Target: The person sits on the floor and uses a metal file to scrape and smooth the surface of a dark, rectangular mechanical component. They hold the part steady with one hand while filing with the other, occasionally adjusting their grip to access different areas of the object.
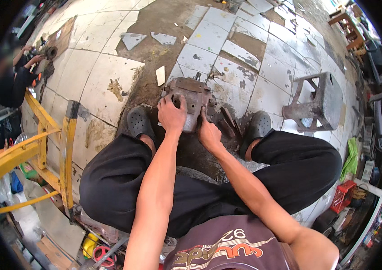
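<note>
A grimy, block-shaped metal pump-like housing (190,92) rests on the floor between my feet, a short shaft (197,76) sticking up at its far end. My left hand (172,113) grips its left side, thumb over the top face and the other fingers bent around the edge. Against its right side is my right hand (209,134), one finger stretched along the casing and the rest curled in and partly hidden. Just right of the housing lie dark, narrow metal pieces (229,122).
Black clogs (259,125) flank the housing. A grimy plastic stool (319,101) lies tipped at right. Left stands a yellow metal frame (67,153); beyond it another person's hands (32,59) handle parts by a round metal part (51,52). Broken tiles (132,40) litter the floor ahead.
</note>
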The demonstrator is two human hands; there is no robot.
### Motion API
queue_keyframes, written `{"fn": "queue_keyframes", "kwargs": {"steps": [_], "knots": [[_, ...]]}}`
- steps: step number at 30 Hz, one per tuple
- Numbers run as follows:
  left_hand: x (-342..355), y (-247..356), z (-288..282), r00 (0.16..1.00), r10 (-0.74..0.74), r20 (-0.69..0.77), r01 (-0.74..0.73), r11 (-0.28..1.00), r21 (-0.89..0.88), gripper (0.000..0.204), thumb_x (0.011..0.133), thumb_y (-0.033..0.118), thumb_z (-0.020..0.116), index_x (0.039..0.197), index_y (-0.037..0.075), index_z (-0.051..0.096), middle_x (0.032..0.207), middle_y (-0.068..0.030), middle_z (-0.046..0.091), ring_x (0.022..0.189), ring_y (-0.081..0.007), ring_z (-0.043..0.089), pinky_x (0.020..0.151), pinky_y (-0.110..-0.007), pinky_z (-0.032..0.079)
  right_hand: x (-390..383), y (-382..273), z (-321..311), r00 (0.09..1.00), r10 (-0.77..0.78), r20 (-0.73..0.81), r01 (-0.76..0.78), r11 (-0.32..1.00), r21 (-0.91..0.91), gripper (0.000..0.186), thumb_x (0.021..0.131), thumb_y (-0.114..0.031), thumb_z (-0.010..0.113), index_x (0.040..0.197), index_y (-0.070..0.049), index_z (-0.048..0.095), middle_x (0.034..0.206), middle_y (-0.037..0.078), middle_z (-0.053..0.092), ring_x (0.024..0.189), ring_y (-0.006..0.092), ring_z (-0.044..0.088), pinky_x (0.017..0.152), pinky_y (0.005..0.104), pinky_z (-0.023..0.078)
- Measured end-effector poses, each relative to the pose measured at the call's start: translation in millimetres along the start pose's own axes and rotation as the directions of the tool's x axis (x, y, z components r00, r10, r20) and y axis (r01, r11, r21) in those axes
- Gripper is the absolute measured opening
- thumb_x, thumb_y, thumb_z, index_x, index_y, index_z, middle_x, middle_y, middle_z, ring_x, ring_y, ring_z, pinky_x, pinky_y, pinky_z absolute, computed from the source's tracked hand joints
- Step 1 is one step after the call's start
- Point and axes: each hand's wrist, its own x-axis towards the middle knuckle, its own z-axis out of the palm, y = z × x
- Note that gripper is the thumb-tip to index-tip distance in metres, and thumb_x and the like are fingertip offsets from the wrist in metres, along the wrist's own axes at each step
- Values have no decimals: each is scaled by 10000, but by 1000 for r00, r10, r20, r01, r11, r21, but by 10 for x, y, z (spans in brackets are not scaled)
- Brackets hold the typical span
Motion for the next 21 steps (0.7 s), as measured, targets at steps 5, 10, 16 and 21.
{"fn": "queue_keyframes", "kwargs": {"steps": [5,10,16,21], "knots": [[-2,22,9,1000,1,13,-1,1000,10,516,916,420,617,1174,-26,624,1184,-218,630,1124,-407,569,957,-490,473,371,-49,-275,990,31,-137,-27,999,32,833,898,-177,536,1613,-262,117,847,278,703,799,447,706,735,539,559],[5,1,-25,999,-27,46,28,999,-20,526,911,434,618,1180,-18,620,1198,-217,627,1137,-404,565,965,-487,471,142,-43,-154,999,28,-36,-30,998,-49,842,904,-161,515,1616,-276,81,827,285,697,791,450,704,722,565,548],[-24,-28,-12,999,-24,48,26,999,-43,521,913,441,615,1158,-19,626,1185,-217,627,1138,-399,565,961,-494,470,-76,-55,-11,999,26,-28,-26,1000,-1,799,909,-113,507,1608,-272,152,855,289,699,804,455,702,686,593,530],[-29,-9,11,999,18,29,-16,998,-58,503,914,421,626,1143,-27,630,1178,-215,629,1124,-395,569,959,-486,470,391,234,-369,976,-128,-178,119,991,-60,812,908,-123,510,1604,-323,141,841,319,684,782,463,701,688,567,552]]}}
